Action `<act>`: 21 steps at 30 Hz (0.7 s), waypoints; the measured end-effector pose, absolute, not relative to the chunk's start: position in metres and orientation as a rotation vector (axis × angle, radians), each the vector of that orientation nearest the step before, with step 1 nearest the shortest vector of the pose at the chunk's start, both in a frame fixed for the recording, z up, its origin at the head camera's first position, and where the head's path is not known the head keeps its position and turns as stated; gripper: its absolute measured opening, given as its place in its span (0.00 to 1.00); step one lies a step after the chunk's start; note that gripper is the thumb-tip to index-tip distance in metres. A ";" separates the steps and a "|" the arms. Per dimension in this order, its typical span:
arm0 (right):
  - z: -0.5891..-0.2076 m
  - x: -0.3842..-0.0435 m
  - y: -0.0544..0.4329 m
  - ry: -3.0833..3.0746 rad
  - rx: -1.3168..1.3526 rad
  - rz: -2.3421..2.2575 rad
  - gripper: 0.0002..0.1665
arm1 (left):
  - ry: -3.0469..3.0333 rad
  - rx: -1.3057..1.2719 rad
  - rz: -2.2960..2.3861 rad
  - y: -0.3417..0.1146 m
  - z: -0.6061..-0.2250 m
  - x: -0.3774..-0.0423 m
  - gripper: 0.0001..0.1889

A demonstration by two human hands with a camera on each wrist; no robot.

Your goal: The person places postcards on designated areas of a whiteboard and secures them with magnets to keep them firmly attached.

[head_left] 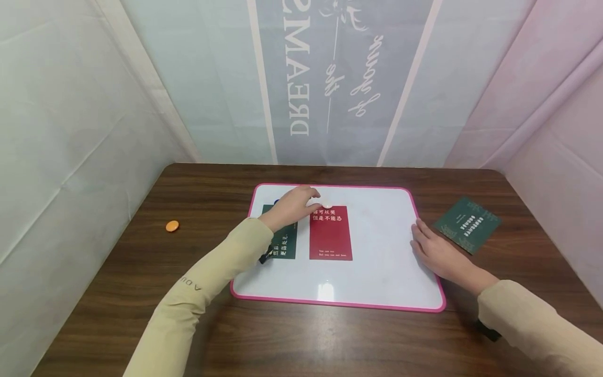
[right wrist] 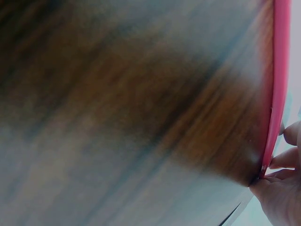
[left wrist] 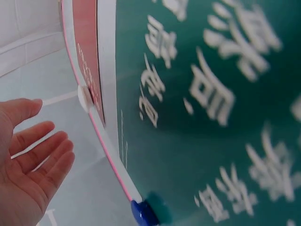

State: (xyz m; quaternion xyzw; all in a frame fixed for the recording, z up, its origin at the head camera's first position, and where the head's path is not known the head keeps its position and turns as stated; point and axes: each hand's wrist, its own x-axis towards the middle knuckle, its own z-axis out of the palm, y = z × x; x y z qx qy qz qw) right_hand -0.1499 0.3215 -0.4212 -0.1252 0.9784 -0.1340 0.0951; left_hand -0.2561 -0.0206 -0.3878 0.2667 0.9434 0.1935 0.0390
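Observation:
A whiteboard (head_left: 386, 246) with a pink rim lies on the table. On it are a red card (head_left: 331, 238) with a white round magnet (head_left: 327, 206) at its top edge and, to the left, a green card (head_left: 289, 245), partly hidden by the left arm. A blue magnet (left wrist: 145, 213) sits at the green card's edge. My left hand (head_left: 292, 204) hovers near the white magnet; in the left wrist view its relaxed fingers are apart and hold nothing. My right hand (head_left: 438, 254) rests on the board's right rim, its fingertips touching the pink edge (right wrist: 277, 89).
An orange round piece (head_left: 172, 226) lies on the table (head_left: 141, 283) left of the board. Another green card (head_left: 468, 225) lies right of it, beyond the right hand. A printed curtain (head_left: 226, 104) hangs behind the table, with pale cloth at both sides.

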 end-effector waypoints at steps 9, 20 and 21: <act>-0.422 -0.150 0.322 2.905 -0.382 -0.395 0.38 | 2.906 0.930 0.510 -0.039 -0.381 -0.248 0.20; -0.422 -0.151 0.322 2.916 -0.403 -0.401 0.38 | 2.942 0.989 0.509 -0.069 -0.379 -0.245 0.23; -0.423 -0.151 0.322 2.917 -0.405 -0.399 0.37 | 2.947 0.991 0.513 -0.071 -0.379 -0.245 0.23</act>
